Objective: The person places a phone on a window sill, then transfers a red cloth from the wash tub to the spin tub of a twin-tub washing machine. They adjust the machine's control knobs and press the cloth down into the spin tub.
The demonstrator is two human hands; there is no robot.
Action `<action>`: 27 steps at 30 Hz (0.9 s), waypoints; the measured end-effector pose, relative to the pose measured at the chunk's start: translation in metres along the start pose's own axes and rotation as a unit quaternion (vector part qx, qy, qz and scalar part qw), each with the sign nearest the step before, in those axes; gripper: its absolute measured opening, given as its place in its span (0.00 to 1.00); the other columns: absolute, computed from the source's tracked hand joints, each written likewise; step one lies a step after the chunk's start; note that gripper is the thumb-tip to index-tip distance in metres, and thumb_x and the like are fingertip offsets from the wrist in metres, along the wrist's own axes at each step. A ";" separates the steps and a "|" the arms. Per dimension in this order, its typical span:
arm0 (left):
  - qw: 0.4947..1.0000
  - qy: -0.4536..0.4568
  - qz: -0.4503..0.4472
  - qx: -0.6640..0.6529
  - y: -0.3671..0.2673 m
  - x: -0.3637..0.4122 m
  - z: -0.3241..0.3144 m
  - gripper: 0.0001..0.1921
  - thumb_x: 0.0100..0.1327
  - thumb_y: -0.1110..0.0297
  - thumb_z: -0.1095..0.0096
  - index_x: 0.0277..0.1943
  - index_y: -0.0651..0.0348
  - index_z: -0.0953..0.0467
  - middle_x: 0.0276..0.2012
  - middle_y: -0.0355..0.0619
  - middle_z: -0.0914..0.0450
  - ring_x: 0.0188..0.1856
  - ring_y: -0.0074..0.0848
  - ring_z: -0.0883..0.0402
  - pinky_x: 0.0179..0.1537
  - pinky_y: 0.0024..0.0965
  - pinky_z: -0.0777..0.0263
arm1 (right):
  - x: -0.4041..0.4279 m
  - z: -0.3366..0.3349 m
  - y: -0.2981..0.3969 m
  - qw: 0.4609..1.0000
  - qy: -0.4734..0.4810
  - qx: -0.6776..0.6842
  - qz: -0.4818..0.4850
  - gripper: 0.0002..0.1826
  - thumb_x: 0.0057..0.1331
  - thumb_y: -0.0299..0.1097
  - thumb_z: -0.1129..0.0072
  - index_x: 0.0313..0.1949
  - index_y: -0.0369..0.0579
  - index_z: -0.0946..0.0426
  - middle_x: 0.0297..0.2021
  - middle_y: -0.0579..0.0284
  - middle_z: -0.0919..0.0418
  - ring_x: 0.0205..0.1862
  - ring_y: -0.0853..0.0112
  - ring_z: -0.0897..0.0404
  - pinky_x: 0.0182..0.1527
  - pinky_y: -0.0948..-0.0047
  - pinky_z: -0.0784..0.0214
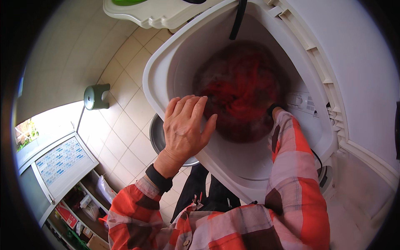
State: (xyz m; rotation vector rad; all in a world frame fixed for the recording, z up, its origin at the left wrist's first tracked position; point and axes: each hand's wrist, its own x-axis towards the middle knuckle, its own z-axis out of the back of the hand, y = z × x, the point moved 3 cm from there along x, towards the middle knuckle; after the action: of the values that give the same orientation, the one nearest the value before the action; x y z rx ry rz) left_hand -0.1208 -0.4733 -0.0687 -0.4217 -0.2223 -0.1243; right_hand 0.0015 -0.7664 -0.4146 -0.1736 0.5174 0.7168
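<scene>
In front of me is the white plastic tub (157, 73) of a washing machine. Dark, reddish water stands in it, with red cloth (239, 97) bunched under the surface. My left hand (187, 128) lies over the tub's near left rim, palm down, thumb apart from the fingers, holding nothing. Whether it presses on the rim I cannot tell. My right arm reaches down into the tub; my right hand (266, 104) is mostly lost in the murky water beside the cloth, so its grip is hidden. Black bands circle both wrists.
A black hose (239, 20) hangs into the tub from above. The raised white lid (347, 62) stands at the right. A metal basin (156, 132) sits on the tiled floor, with a green stool (95, 97) farther off. At left stands an open cabinet (67, 151) of packages.
</scene>
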 end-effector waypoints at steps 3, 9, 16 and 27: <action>1.000 -0.014 0.003 0.001 0.004 -0.004 0.002 0.17 0.52 0.64 0.35 0.43 0.65 0.25 0.37 0.48 0.22 0.43 0.36 0.22 0.52 0.39 0.35 | 0.003 0.018 0.006 0.993 0.010 0.117 0.013 0.24 0.60 0.38 0.44 0.56 0.46 0.31 0.49 0.50 0.25 0.49 0.62 0.27 0.54 0.63 0.36; 1.000 -0.027 -0.001 0.001 0.003 -0.004 0.005 0.15 0.53 0.65 0.35 0.41 0.65 0.25 0.35 0.47 0.21 0.41 0.36 0.22 0.51 0.38 0.35 | -0.016 0.074 0.042 0.821 0.055 0.568 -0.023 0.20 0.65 0.41 0.47 0.52 0.44 0.27 0.44 0.54 0.23 0.43 0.72 0.27 0.47 0.72 0.34; 0.999 -0.041 -0.011 0.004 -0.003 -0.002 0.003 0.14 0.55 0.63 0.37 0.39 0.65 0.24 0.34 0.47 0.21 0.39 0.36 0.23 0.51 0.38 0.36 | -0.089 0.202 0.085 0.878 0.157 0.452 -0.020 0.16 0.64 0.40 0.46 0.37 0.36 0.24 0.34 0.51 0.21 0.38 0.67 0.23 0.43 0.68 0.32; 0.997 -0.039 -0.055 0.024 0.004 -0.016 0.000 0.14 0.57 0.61 0.39 0.41 0.61 0.24 0.33 0.49 0.22 0.41 0.40 0.24 0.52 0.38 0.37 | -0.243 0.386 0.081 0.935 -0.292 0.186 0.081 0.12 0.60 0.32 0.46 0.42 0.42 0.26 0.41 0.49 0.25 0.44 0.53 0.24 0.41 0.58 0.30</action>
State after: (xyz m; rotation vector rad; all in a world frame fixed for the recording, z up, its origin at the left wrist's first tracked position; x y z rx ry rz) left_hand -0.1354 -0.4689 -0.0744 -0.3660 -0.3256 -0.2094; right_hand -0.0552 -0.7222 0.0432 0.4337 0.0876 0.7744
